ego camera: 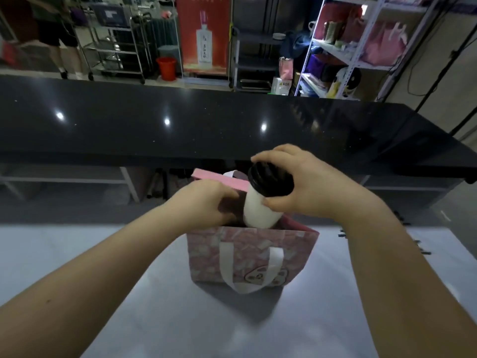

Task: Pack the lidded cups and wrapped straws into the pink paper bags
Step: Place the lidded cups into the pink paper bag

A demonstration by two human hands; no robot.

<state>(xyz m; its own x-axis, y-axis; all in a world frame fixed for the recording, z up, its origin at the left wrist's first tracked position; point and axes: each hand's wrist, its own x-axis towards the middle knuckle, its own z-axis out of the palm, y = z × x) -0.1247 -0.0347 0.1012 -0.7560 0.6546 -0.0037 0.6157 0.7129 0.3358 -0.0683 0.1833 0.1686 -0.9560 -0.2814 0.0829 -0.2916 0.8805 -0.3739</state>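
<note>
A pink patterned paper bag with white handles stands open on the pale table. My right hand grips a white cup with a black lid, tilted, its bottom just inside the bag's mouth. My left hand holds the bag's left rim, fingers curled inside the opening. No wrapped straws are visible.
A long black counter runs across behind the table. Beyond it stand metal racks, a red bucket, a red poster and shelves holding pink bags. A person's legs show at the far left. Small dark items lie at the table's right.
</note>
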